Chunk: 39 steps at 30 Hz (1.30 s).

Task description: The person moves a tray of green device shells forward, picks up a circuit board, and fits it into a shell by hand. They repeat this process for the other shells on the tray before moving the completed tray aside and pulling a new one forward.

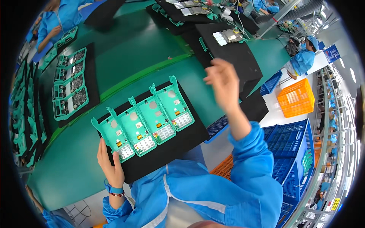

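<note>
Several teal-green plastic housings lie side by side on a black board in front of me. Each holds a silver keypad sheet at its near end and small orange flex connectors further up. My left hand rests with stretched fingers against the board's left edge, its thumb by the leftmost housing. Raised over the table to the right of the housings is my right hand, slightly blurred. Its fingers are bent loosely and apart, with nothing visible in them.
Another black board with green housings carrying circuit boards lies at the left. Phone-like assemblies sit on a black board at the far right. Blue crates and an orange crate stand to the right. Co-workers sit across the green table.
</note>
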Each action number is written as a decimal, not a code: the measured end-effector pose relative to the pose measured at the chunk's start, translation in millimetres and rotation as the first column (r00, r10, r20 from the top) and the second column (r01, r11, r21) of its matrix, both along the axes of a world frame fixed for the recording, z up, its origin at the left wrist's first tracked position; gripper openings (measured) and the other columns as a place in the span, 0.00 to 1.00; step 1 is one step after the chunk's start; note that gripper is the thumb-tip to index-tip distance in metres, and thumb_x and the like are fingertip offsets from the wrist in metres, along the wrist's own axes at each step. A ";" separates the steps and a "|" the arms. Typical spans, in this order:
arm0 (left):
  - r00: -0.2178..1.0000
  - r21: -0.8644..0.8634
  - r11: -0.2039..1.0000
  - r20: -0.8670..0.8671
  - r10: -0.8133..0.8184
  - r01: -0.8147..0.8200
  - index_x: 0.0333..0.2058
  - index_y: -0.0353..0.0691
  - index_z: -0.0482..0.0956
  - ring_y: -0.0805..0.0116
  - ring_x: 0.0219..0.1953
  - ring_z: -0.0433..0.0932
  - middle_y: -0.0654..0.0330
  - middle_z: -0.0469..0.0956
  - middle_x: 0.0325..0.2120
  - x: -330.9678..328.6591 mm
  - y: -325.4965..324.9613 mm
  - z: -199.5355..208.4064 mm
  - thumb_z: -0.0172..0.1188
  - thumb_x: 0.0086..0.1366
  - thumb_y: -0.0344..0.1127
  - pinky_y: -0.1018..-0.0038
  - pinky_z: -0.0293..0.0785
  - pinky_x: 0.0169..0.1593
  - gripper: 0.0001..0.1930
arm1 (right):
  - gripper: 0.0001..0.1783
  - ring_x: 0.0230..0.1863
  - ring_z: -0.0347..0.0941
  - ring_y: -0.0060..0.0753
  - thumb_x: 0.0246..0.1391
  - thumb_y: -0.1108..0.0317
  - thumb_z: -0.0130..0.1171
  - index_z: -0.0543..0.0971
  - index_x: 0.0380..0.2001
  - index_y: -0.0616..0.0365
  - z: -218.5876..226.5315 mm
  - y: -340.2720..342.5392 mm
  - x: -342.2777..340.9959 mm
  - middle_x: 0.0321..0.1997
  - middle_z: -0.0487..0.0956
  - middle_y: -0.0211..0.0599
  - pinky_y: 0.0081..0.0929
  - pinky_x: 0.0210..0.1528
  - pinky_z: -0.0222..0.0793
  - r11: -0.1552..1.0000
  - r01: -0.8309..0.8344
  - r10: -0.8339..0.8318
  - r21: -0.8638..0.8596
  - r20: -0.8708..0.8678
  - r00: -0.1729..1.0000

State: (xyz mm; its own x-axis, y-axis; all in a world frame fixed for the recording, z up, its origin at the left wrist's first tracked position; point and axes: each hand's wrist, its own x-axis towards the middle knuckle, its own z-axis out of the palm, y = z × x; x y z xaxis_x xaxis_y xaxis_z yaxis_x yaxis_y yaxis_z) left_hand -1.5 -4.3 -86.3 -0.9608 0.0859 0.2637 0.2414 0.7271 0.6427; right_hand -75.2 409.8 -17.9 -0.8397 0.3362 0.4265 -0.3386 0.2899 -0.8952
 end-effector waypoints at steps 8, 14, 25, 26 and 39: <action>1.000 0.037 0.999 -0.008 0.003 -0.002 0.66 0.35 0.64 0.49 0.65 0.64 0.46 0.64 0.65 0.5 -0.6 0.8 0.51 0.72 0.35 0.60 0.56 0.67 0.26 | 0.13 0.22 0.70 0.21 0.66 0.61 0.57 0.73 0.44 0.60 0.8 167.6 -123.9 0.32 0.79 0.39 0.19 0.23 0.71 0.792 0.333 -0.116 -0.512 0.409 0.905; 0.994 0.111 0.991 -0.072 0.080 -0.071 0.63 0.34 0.67 0.46 0.64 0.66 0.44 0.64 0.64 7.5 -0.2 2.9 0.55 0.68 0.29 0.60 0.61 0.65 0.24 | 0.08 0.22 0.64 0.18 0.63 0.64 0.56 0.74 0.32 0.54 5.1 112.1 -119.0 0.25 0.72 0.26 0.19 0.24 0.64 0.861 0.279 -0.169 -0.426 0.279 0.945; 0.912 0.890 0.455 0.166 -0.375 0.025 0.72 0.34 0.40 0.60 0.65 0.64 0.49 0.61 0.64 24.6 69.1 54.1 0.62 0.66 0.28 0.65 0.62 0.66 0.45 | 0.08 0.24 0.77 0.41 0.50 0.72 0.62 0.73 0.30 0.60 -0.2 -169.2 86.8 0.25 0.76 0.45 0.33 0.28 0.73 0.810 -0.490 0.460 0.321 0.169 0.872; 0.900 0.927 0.372 0.196 -0.390 -0.041 0.72 0.33 0.40 0.63 0.63 0.65 0.50 0.62 0.62 25.7 74.8 49.1 0.62 0.66 0.27 0.67 0.63 0.65 0.44 | 0.10 0.24 0.77 0.43 0.49 0.71 0.64 0.73 0.31 0.61 -4.0 -178.1 90.4 0.26 0.77 0.43 0.35 0.27 0.73 0.766 -0.521 0.504 0.377 0.151 0.850; 0.865 0.913 0.408 0.221 -0.451 -0.021 0.71 0.30 0.45 0.69 0.64 0.63 0.54 0.62 0.64 40.3 72.6 46.0 0.68 0.58 0.22 0.71 0.61 0.66 0.48 | 0.25 0.73 0.53 0.42 0.54 0.77 0.63 0.71 0.56 0.60 -0.4 -171.1 81.3 0.70 0.61 0.50 0.38 0.71 0.47 0.704 -0.597 0.673 -0.384 0.093 0.734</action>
State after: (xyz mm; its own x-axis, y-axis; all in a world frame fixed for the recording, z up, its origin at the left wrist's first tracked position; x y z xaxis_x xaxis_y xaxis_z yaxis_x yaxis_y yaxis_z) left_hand 38.8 68.2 -40.4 -0.9648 0.2592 -0.0438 -0.1293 -0.3229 0.9376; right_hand 6.1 238.7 -18.3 -0.9551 -0.2321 0.1843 -0.1313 -0.2261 -0.9652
